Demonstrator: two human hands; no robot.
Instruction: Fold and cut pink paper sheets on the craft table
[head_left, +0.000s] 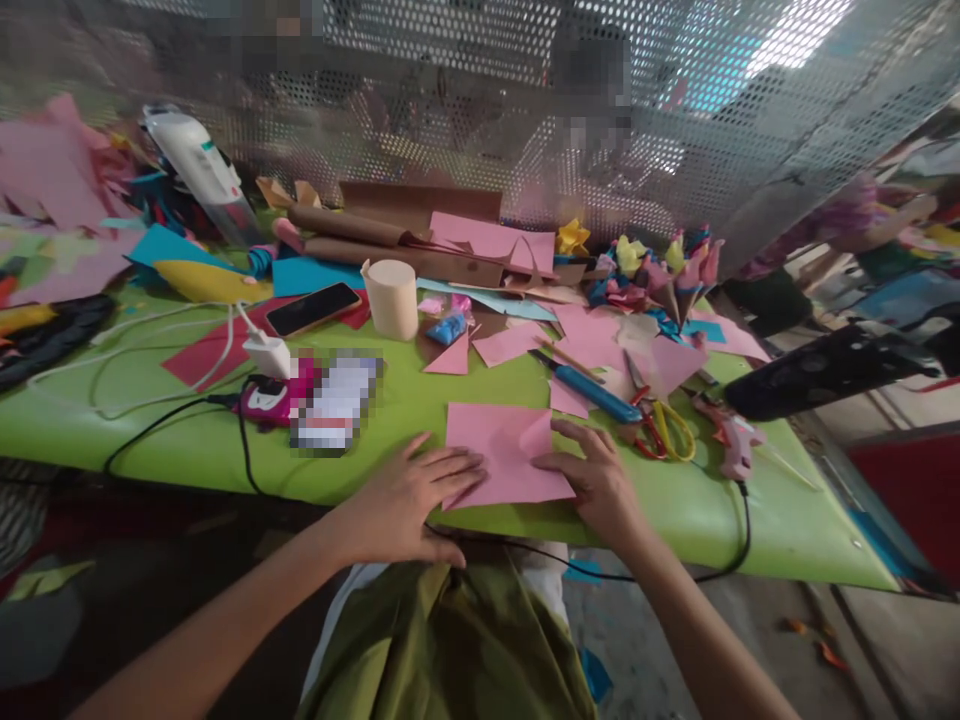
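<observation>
Low at centre frame, the left hand (pixel 409 500) lies flat, fingers spread, on the green counter (pixel 187 440) edge; the pink paper sheet (pixel 502 455), light, limp and easily creased, sits pinned beneath both hands; the right hand (pixel 596 480) presses its folded corner.

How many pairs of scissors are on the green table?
1: the yellow-handled scissors lie right of the right hand, between the blue knife and the pink glue gun. Paper clutter may hide others.
</observation>
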